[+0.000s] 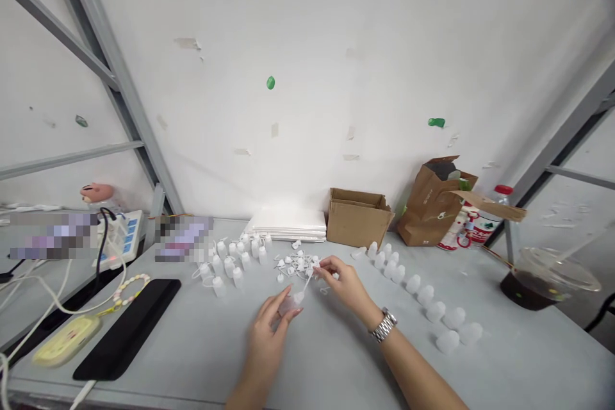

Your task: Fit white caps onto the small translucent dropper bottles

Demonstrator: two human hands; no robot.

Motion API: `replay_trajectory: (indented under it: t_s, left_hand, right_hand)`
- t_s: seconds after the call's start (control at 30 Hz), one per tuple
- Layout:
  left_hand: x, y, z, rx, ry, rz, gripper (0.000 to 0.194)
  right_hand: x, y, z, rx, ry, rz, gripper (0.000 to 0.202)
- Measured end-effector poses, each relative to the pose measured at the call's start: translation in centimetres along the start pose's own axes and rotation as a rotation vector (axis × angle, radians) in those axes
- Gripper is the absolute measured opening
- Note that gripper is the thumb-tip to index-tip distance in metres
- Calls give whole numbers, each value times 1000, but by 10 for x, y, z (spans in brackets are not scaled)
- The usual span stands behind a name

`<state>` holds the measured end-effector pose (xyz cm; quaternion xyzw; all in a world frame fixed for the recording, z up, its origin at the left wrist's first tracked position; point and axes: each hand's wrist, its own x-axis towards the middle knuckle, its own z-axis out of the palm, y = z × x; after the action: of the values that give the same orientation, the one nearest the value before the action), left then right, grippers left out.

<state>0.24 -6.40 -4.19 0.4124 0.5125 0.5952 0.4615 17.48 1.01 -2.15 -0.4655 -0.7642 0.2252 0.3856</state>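
Note:
Between the fingers of my left hand (270, 323) is a small translucent plastic bottle (291, 303), tilted toward the upper right. My right hand (341, 278), a metal watch on its wrist, pinches a white cap (316, 264) whose thin strap runs down to the bottle's neck. Just behind the hands lies a loose pile of white strapped caps (294, 261). To the left stand several capped bottles (229, 265) in a cluster. A line of several bottles without strapped caps (425, 295) runs along the right side.
At the back are a stack of white boards (288, 225), a cardboard box (359, 218) and a brown paper bag (426, 205). A cup of dark drink (533, 288) stands far right. On the left lie a black pad (127, 330), a yellow case (67, 341) and cables.

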Motion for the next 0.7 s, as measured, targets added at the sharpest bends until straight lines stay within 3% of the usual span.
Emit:
replay_trajectory:
  t_s: [0.1,0.2,0.47,0.7]
  left_hand:
    - [0,0,0,-12,-26,-34,29]
    - [1,1,0,11,-39,-36,32]
    - [1,3,-2,172,-153,58,26]
    - [3,11,-10,307,-291,81,29]
  right_hand:
    - [-4,-11,-3,474,-135,162,24]
    - [-7,-22,-5,643,-235,230,25]
    - [-8,-28,-5,543,-258,205,19]
    - [-11,-32,-10,365,-253,39,10]
